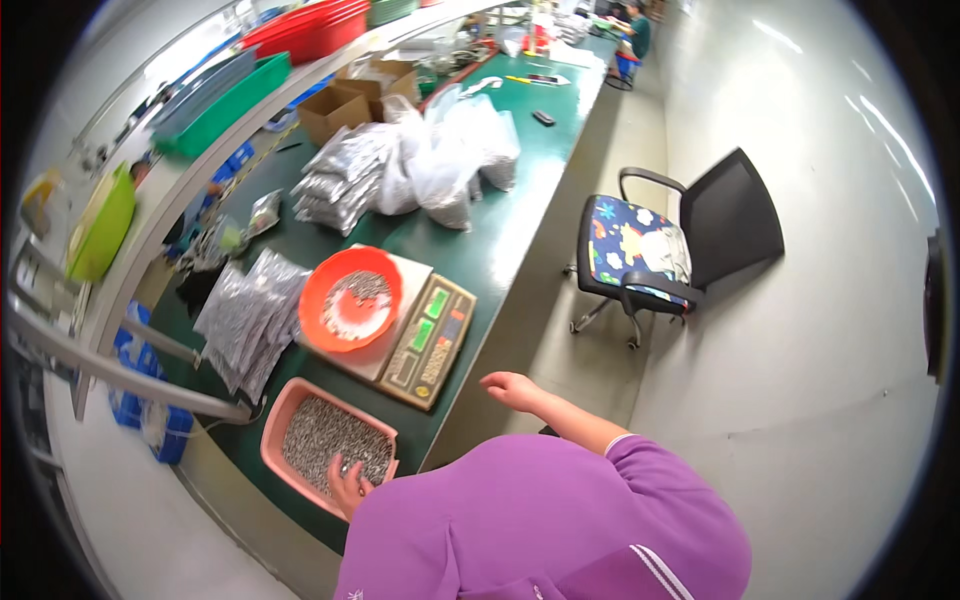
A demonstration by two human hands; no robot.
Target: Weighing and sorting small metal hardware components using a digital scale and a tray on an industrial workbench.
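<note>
My left hand [347,488] reaches into a pink plastic bin [271,437] at the table's near end. Its fingers are apart and touch the small grey metal parts [325,440] that cover the bin's bottom; whether any part sits in the palm is hidden. My right hand [510,390] hangs in the air just off the table's edge, fingers loosely stretched, with nothing visible in it. Beyond the bin stands a digital weighing scale [428,345] with lit green displays. On its plate rests a round orange-red bowl [312,300] with a heap of small metal parts.
Filled clear bags [250,315] lie left of the scale; more bags [435,165] and cardboard boxes [335,110] stand farther along the green table [480,260]. A metal shelf frame [200,175] with coloured bins runs along the left. Right stands a black office chair [640,245]. Far off, a person [635,35] sits.
</note>
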